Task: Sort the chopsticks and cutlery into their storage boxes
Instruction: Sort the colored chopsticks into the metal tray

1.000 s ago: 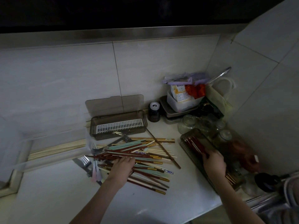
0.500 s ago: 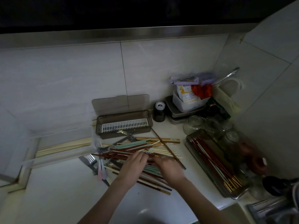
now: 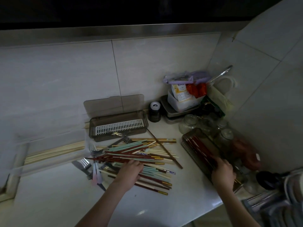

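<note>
The right hand is lowering red chopsticks, its grip unclear, into the right-hand storage box, best laid parallel, while the left hand is resting, fingers curled, on the chopstick pile.

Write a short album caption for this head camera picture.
Left hand rests on the mixed chopstick pile while the right hand reaches into the box of red chopsticks.

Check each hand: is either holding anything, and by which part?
Right hand is over the near end of the right storage box and its red chopsticks; grip unclear. Left hand rests on the chopstick pile; its fingers are hidden.
</note>
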A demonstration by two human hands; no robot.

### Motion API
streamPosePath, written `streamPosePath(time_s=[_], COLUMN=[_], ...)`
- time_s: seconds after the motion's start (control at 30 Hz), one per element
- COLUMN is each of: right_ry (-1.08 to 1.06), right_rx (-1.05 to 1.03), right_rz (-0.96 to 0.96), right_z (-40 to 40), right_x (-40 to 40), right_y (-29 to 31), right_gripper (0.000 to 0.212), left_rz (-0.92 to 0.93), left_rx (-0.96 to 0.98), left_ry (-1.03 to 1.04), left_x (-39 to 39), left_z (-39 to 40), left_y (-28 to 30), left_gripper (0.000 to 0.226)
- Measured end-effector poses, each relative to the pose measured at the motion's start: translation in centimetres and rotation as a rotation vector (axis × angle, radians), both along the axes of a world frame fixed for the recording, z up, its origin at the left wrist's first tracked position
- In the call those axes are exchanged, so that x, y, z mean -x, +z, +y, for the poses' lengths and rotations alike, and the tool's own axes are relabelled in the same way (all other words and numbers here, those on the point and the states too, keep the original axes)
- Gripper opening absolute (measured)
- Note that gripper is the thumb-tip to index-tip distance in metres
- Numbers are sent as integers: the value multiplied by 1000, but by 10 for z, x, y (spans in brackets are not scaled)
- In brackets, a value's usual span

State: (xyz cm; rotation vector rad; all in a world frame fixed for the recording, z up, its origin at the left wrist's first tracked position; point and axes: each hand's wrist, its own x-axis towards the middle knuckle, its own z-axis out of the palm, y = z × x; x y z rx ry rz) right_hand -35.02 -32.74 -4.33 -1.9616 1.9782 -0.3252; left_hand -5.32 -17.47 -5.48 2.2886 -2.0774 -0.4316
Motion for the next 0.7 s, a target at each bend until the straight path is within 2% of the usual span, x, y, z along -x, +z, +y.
streamPosePath(time_s=[0.1,0.2,0.27,0.33,0.4,0.47,0.53,0.6,0.63,0.7], right_ry=[-47,68,287,575,809,927,935,905,874,774], right_rx=[19,153,229,213,216,251,209,193,197,265], right_rz=[-212,-291,-271,-244,-186,-141,-108,-93,-87,-61], right_z=[-2,7,21,37,52,61,59,46,39,24], right_x=[-5,-23,-45,-73,-100,-117,-117,-102,-91,-62], right_y=[3,8,11,12,10,6,3,1,1,0], right_gripper=[57,53,48,41,34,30,30,29,28,37], left_rz=[-77,-74,-60,-49,-40,-56,-55,-2,13,24], left_rx=[-4,110,160,225,305,419,481,452,445,429], left_ry=[-16,-27,-55,-91,-110,-124,-120,-66,-24,45], left_x=[-1,-2,-1,4,12,17,19,16,12,4], left_z=[-1,2,4,4,-1,-8,-14,-18,-19,-17], left_y=[-5,-2,-3,-3,1,8,14,18,19,17], left_gripper=[25,28,49,58,57,38,6,23,24,10])
